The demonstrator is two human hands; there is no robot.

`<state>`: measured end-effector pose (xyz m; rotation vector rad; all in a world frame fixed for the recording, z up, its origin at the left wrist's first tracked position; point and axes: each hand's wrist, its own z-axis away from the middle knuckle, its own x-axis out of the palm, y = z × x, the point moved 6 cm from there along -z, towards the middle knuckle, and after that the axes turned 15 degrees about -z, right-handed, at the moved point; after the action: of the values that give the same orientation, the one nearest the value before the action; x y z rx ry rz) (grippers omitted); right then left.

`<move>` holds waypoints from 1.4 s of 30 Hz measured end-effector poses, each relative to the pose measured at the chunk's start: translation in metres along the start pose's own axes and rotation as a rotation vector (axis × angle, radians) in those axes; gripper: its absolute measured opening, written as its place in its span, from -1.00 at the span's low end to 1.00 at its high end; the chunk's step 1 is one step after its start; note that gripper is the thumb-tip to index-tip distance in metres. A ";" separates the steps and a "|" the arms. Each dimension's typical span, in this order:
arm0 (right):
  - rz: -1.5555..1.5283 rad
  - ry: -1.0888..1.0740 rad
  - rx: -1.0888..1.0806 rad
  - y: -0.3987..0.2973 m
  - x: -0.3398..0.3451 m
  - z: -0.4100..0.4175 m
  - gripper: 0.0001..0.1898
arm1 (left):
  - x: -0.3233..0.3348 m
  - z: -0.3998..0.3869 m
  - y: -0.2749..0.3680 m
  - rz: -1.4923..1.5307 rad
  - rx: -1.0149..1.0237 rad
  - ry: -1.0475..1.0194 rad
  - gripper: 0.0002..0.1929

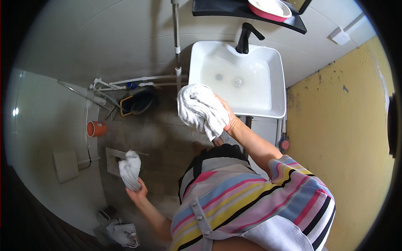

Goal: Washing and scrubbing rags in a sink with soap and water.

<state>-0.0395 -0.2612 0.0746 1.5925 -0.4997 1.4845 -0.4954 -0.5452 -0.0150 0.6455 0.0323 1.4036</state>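
My right hand grips a bundled white towel, its folds hanging over the front left corner of the washbasin. Out to the left, over the floor, my left hand holds a smaller bunched white cloth by its lower end. The white rectangular washbasin contains cloudy water, through which a round drain shows. A black faucet stands at the basin's back edge, and I see no stream from it.
Above the basin, a black shelf carries a pink-and-white dish. Pipes run along the wall beside a dark tub. An orange bucket and a squat toilet lie left. A yellow wall bounds the right.
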 end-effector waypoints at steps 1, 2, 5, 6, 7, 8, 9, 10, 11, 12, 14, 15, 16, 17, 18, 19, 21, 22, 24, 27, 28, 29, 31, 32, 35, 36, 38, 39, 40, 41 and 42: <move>0.045 0.027 -0.019 -0.001 -0.005 0.003 -0.54 | 0.003 0.002 -0.018 0.372 -0.355 0.014 -0.52; 0.073 0.027 -0.022 -0.002 -0.007 0.007 -0.55 | 0.000 0.000 -0.021 0.358 -0.359 0.015 -0.52; -0.003 0.090 0.013 -0.004 -0.019 0.015 -0.55 | 0.000 0.016 -0.038 0.516 -0.398 0.233 -0.52; -0.060 0.074 0.070 0.003 -0.016 0.016 -0.56 | -0.021 0.011 -0.033 0.421 -0.330 0.288 -0.51; -0.066 0.072 0.068 0.004 -0.017 0.015 -0.56 | -0.031 0.009 -0.028 0.323 -0.264 0.342 -0.50; -0.044 0.098 0.059 0.004 -0.019 0.014 -0.56 | -0.035 0.006 -0.026 0.319 -0.261 0.343 -0.50; -0.023 0.125 0.049 0.004 -0.023 0.013 -0.57 | -0.035 0.007 -0.027 0.276 -0.225 0.320 -0.48; -0.028 0.125 0.047 0.003 -0.023 0.012 -0.57 | -0.033 0.007 -0.028 0.233 -0.190 0.297 -0.46; -0.018 0.147 0.051 0.003 -0.023 0.010 -0.57 | -0.030 0.006 -0.029 0.229 -0.188 0.298 -0.46; -0.006 0.170 0.056 0.002 -0.025 0.010 -0.57 | -0.023 0.008 -0.032 0.237 -0.173 0.308 -0.47; -0.011 0.174 0.083 0.003 -0.024 0.008 -0.57 | -0.013 0.014 -0.033 0.245 -0.159 0.312 -0.47; -0.007 0.174 0.114 0.003 -0.021 0.006 -0.56 | -0.005 0.015 -0.037 0.245 -0.190 0.280 -0.48; -0.005 0.192 0.154 0.006 -0.017 0.008 -0.56 | 0.003 0.015 -0.041 0.246 -0.223 0.245 -0.50; 0.000 0.209 0.193 0.014 -0.013 0.013 -0.56 | -0.005 0.017 -0.037 0.188 -0.213 0.218 -0.52; 0.003 0.231 0.168 0.012 -0.022 0.010 -0.56 | -0.012 0.012 -0.034 0.143 -0.199 0.167 -0.53; 0.006 0.251 0.138 0.010 -0.034 0.006 -0.56 | -0.022 0.004 -0.031 0.123 -0.181 0.137 -0.55; -0.015 0.256 0.173 0.015 -0.030 0.005 -0.57 | -0.020 0.001 -0.034 0.117 -0.156 0.169 -0.57; 0.012 0.240 0.168 0.017 -0.027 0.007 -0.56 | -0.015 0.014 -0.039 0.135 -0.145 0.228 -0.58; 0.059 0.206 0.172 0.015 -0.027 0.006 -0.54 | -0.020 0.006 -0.039 0.116 -0.141 0.223 -0.58; 0.070 0.154 0.210 0.015 -0.021 0.006 -0.53 | -0.035 0.000 -0.046 0.143 -0.161 0.251 -0.58; 0.076 0.152 0.210 0.015 -0.018 0.007 -0.53 | -0.039 -0.002 -0.049 0.189 -0.183 0.269 -0.57; 0.087 0.142 0.198 0.016 -0.015 0.008 -0.52 | -0.049 -0.007 -0.049 0.192 -0.186 0.265 -0.57; 0.103 0.130 0.188 0.014 -0.012 0.005 -0.52 | -0.058 -0.014 -0.050 0.170 -0.176 0.289 -0.57; 0.115 0.173 0.190 0.014 -0.019 0.003 -0.51 | -0.062 -0.018 -0.049 0.173 -0.177 0.287 -0.57; 0.183 0.256 0.165 0.004 -0.032 0.006 -0.46 | -0.045 -0.008 -0.059 0.132 -0.230 0.252 -0.58; 0.206 0.273 0.203 0.003 -0.031 0.007 -0.44 | -0.032 -0.004 -0.058 0.129 -0.184 0.232 -0.59; 0.215 0.263 0.273 0.005 -0.030 0.009 -0.39 | -0.021 0.005 -0.053 0.119 -0.136 0.237 -0.60; 0.200 0.274 0.279 0.006 -0.028 0.009 -0.39 | -0.018 0.004 -0.052 0.130 -0.156 0.243 -0.60; 0.225 0.293 0.304 0.008 -0.025 0.011 -0.39 | -0.013 0.004 -0.053 0.139 -0.180 0.246 -0.61; 0.248 0.312 0.329 0.010 -0.025 0.013 -0.39 | -0.009 0.005 -0.053 0.134 -0.180 0.261 -0.61; 0.268 0.285 0.319 0.011 -0.026 0.011 -0.38 | -0.004 0.006 -0.053 0.117 -0.167 0.270 -0.61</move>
<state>-0.0474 -0.2828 0.0545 1.5577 -0.3328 2.0415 -0.4464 -0.5529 -0.0344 0.3210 0.0923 1.5802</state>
